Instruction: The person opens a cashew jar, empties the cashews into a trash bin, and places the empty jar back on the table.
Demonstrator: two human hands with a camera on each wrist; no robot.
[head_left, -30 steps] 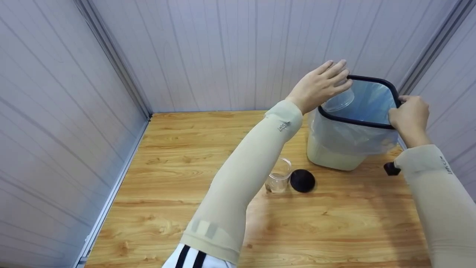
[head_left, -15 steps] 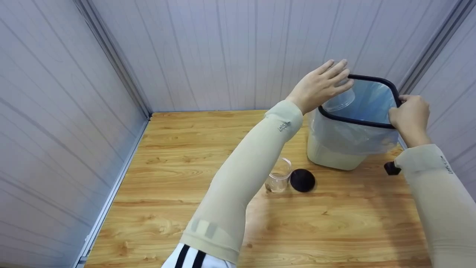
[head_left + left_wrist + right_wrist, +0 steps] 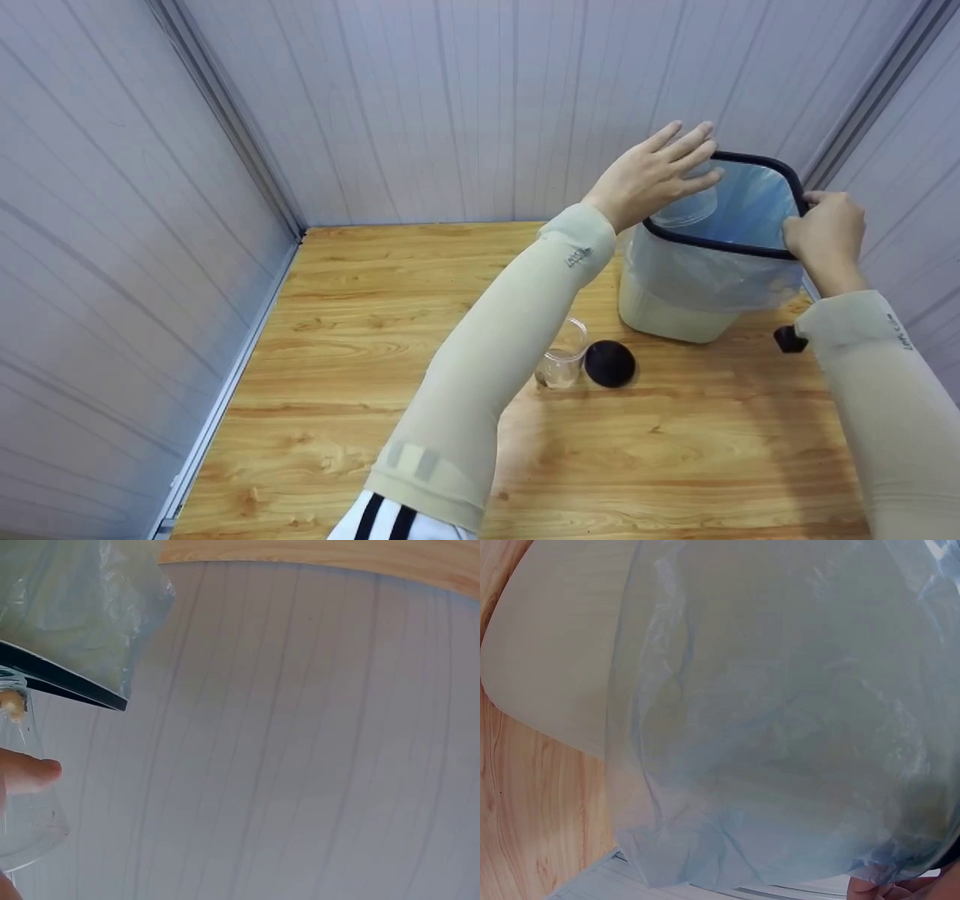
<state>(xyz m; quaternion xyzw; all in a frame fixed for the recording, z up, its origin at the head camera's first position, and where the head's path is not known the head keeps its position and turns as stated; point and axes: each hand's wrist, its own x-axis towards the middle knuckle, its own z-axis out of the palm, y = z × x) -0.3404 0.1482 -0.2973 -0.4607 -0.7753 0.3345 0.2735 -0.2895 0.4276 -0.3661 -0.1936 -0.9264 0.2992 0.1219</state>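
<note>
In the head view my left hand (image 3: 656, 176) holds a clear plastic cup (image 3: 688, 214), mouth down, over the left side of the trash bin (image 3: 667, 311). From the left wrist, the cup (image 3: 34, 829) shows a brownish bit (image 3: 13, 703) near its mouth and a finger (image 3: 30, 771) against its side. Part of the cup is hidden behind the hand. My right hand (image 3: 829, 236) grips the black rim (image 3: 720, 246) of the bin at its right side. A translucent bag (image 3: 712, 277) lines the bin and folds down outside.
A second clear cup (image 3: 561, 367) stands on the wooden table (image 3: 360, 360), partly behind my left forearm. Beside it lies a black round lid-like disc (image 3: 610, 364). Panelled walls (image 3: 465, 112) close off the back and both sides.
My left hand has shifted slightly right over the bin, its fingers spreading apart, and the cup has moved and tilted a little with it. My right hand keeps its place on the rim.
</note>
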